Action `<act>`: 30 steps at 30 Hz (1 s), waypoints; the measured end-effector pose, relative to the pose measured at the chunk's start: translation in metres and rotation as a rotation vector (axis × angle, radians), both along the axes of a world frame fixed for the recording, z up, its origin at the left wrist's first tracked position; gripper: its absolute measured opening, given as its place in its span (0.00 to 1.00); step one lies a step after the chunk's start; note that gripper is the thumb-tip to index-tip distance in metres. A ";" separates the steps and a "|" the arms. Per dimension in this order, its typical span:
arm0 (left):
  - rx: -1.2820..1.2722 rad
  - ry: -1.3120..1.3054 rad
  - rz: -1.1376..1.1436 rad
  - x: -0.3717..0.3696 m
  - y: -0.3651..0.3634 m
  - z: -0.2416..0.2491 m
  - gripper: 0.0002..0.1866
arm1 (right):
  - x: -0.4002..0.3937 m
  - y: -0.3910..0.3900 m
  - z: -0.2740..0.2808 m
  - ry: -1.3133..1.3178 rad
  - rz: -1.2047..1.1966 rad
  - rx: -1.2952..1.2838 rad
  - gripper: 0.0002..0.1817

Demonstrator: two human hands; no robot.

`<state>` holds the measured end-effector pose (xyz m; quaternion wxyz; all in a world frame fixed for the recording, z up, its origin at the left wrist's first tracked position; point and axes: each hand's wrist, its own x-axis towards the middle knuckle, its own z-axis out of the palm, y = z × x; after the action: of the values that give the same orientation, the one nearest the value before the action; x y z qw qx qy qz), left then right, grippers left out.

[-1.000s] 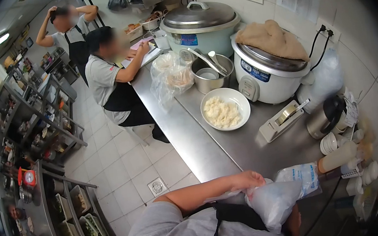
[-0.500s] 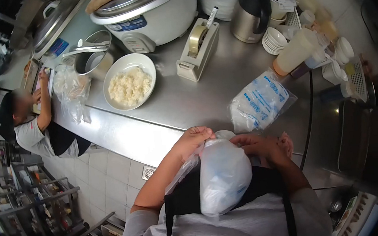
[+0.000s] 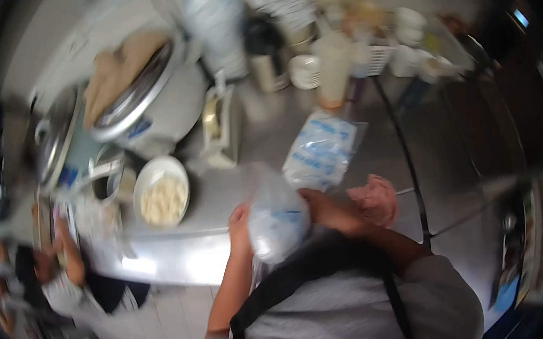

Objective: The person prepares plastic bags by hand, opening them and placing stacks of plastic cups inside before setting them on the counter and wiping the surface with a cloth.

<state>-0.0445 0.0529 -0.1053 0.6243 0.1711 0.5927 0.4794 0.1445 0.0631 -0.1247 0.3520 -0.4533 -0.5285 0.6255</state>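
A bulging clear plastic bag (image 3: 276,226) with blue print hangs in front of my chest at the counter's edge. My left hand (image 3: 240,226) grips its left side, and my right hand (image 3: 321,208) holds it from the right. The bag hides part of my fingers, and motion blurs the view. Just beyond my right hand a flat pack of plastic bags (image 3: 320,150) with blue lettering lies on the steel counter. A crumpled pink cloth (image 3: 376,202) sits beside my right forearm.
A white bowl of rice (image 3: 163,203), a tape dispenser (image 3: 221,132) and a large rice cooker (image 3: 165,121) stand left of centre. Bottles, cups and a thermal jug (image 3: 266,56) line the back. A black cable (image 3: 404,141) crosses the right side. Another person (image 3: 70,286) works at far left.
My view has swung, so the counter's things sit lower and further left. Both hands have lifted the bag up over the counter edge, still holding it; the pink cloth shows more fully.
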 end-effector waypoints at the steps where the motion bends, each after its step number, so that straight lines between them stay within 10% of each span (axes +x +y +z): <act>1: -0.039 -0.213 0.035 0.002 -0.004 0.011 0.09 | 0.004 0.000 -0.021 -0.128 -0.075 0.284 0.12; 8: 0.112 -0.136 -0.146 0.027 0.008 0.014 0.08 | 0.096 -0.077 0.001 -1.581 -0.410 0.270 0.18; 16: 0.514 0.351 -0.274 0.048 -0.021 0.000 0.08 | 0.103 -0.088 -0.078 -1.212 -0.959 0.759 0.10; 19: 0.656 0.535 -0.257 0.038 -0.039 -0.006 0.08 | 0.091 -0.112 -0.050 -1.237 -1.004 0.553 0.13; 22: 0.724 0.630 -0.217 0.024 -0.052 -0.015 0.08 | 0.070 -0.140 0.004 -1.084 -1.262 0.916 0.14; 26: 0.745 0.654 -0.171 0.007 -0.073 -0.030 0.08 | 0.017 -0.140 0.012 -0.504 0.063 0.117 0.29; 30: 0.739 0.560 -0.235 0.014 -0.090 -0.027 0.07 | -0.020 -0.132 0.017 -0.355 0.331 0.111 0.32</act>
<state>-0.0310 -0.0370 -0.1321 0.3879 0.5699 0.5044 0.5199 0.1248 -0.0687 -0.1080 0.1706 -0.4434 -0.6826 0.5553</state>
